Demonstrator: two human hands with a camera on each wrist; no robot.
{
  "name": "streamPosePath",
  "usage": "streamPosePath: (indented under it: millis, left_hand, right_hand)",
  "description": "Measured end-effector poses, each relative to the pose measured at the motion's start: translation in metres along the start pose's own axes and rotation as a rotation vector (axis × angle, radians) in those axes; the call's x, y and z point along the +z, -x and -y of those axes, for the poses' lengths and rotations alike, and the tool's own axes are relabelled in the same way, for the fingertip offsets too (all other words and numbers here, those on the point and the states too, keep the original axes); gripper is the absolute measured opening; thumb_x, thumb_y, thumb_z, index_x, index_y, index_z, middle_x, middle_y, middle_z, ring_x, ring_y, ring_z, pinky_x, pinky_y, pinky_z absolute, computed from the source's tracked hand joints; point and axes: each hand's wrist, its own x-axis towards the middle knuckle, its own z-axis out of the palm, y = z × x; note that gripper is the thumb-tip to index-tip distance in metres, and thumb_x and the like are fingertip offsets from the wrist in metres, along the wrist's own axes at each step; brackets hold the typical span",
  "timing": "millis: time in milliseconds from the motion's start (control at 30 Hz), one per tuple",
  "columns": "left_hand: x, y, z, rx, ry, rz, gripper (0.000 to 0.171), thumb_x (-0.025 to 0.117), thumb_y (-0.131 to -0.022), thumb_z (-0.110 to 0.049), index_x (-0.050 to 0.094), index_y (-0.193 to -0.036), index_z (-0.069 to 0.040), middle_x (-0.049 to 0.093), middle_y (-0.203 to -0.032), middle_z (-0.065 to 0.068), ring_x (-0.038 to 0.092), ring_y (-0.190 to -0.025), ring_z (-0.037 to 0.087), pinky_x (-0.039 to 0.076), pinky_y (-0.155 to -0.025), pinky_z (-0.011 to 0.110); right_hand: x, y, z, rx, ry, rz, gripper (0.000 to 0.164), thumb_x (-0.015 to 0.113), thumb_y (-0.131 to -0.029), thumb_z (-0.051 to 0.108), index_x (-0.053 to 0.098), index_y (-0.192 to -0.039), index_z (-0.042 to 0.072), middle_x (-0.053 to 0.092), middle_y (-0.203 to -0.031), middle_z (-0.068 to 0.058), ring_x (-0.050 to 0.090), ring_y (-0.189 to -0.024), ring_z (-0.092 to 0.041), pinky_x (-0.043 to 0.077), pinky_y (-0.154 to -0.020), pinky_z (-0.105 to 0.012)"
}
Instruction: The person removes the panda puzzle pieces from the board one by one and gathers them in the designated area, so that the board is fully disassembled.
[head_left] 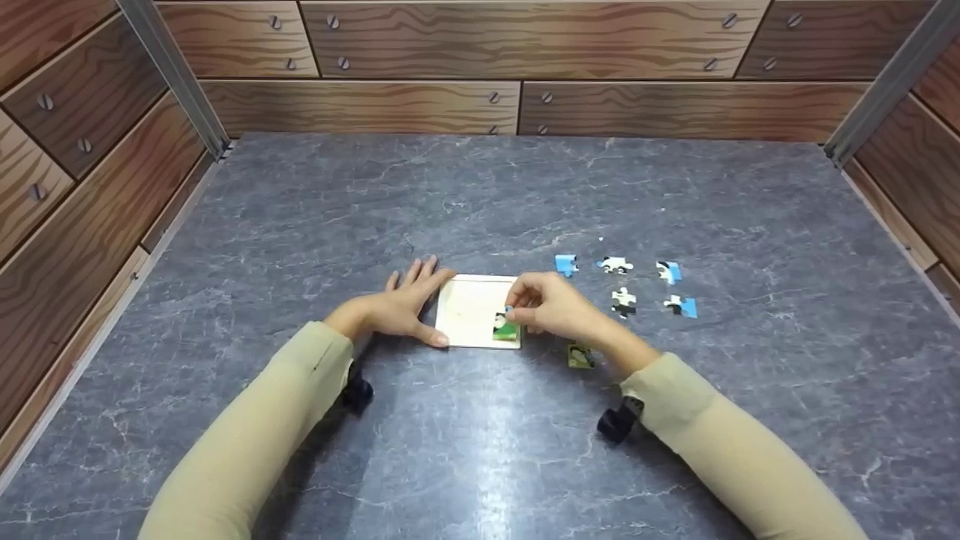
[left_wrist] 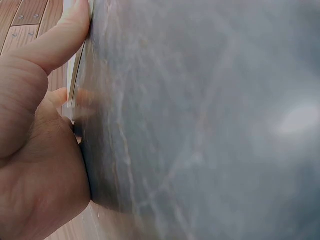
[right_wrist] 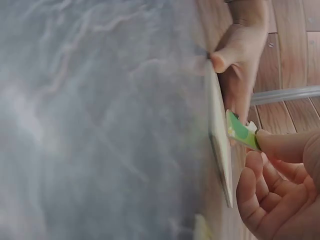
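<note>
A pale square puzzle tray (head_left: 469, 311) lies flat on the table. My left hand (head_left: 397, 304) rests against its left side, fingers spread and straight, with the thumb at the near left corner. In the left wrist view the left thumb (left_wrist: 60, 42) lies along the tray's edge. My right hand (head_left: 551, 304) pinches a green puzzle piece (head_left: 505, 330) between thumb and fingertips, over the tray's near right corner. The right wrist view shows this piece tilted, just above the tray (right_wrist: 220, 140), its green face outward.
Several loose puzzle pieces lie right of the tray, among them a blue one (head_left: 565, 264), a white and black one (head_left: 623, 301) and a blue-cornered one (head_left: 681, 305). An olive-green piece (head_left: 580, 356) lies under the right forearm. Wood-patterned walls (head_left: 517, 41) enclose the grey table (head_left: 465, 202).
</note>
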Motion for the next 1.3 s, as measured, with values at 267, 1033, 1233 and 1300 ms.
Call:
streamPosePath:
  millis: [267,1033,1233,1300]
  left_hand:
    - [0.001,0.000,0.003,0.029,-0.009,-0.009,0.106,0.071,-0.072,-0.054,0.004,-0.150,-0.028,-0.019,-0.152,0.012,-0.023,-0.136,0.027,-0.015,-0.105,0.052]
    - [0.001,0.002,0.004,0.022,-0.039,-0.001,0.106,0.066,-0.076,-0.057,-0.001,-0.151,-0.024,-0.021,-0.151,0.014,-0.023,-0.136,0.029,-0.014,-0.105,0.053]
    - [0.001,0.003,0.003,0.017,-0.027,0.009,0.106,0.065,-0.076,-0.057,-0.004,-0.150,-0.026,-0.023,-0.151,0.011,-0.025,-0.136,0.027,-0.016,-0.105,0.052]
    - [0.002,0.004,0.003,0.014,-0.025,0.011,0.105,0.065,-0.076,-0.057,-0.004,-0.150,-0.027,-0.023,-0.151,0.011,-0.024,-0.136,0.026,-0.016,-0.105,0.052]
  right_hand:
    - [-0.025,0.017,0.000,0.029,-0.085,-0.005,0.013,0.067,-0.082,0.003,0.062,-0.092,-0.003,0.060,-0.078,-0.009,0.053,-0.061,-0.017,0.047,-0.054,-0.025]
    - [-0.117,0.101,-0.061,0.236,-0.027,-0.132,0.031,0.068,-0.082,0.010,0.057,-0.105,-0.008,0.061,-0.086,-0.013,0.056,-0.065,-0.014,0.050,-0.059,-0.027]
    - [-0.129,0.115,-0.075,0.306,0.040,-0.087,0.028,0.068,-0.083,0.012,0.059,-0.102,-0.006,0.061,-0.083,-0.010,0.056,-0.065,-0.014,0.050,-0.059,-0.027]
    - [-0.131,0.117,-0.078,0.322,0.070,-0.080,0.026,0.068,-0.083,0.013,0.060,-0.099,-0.005,0.061,-0.081,-0.008,0.055,-0.063,-0.013,0.050,-0.057,-0.027]
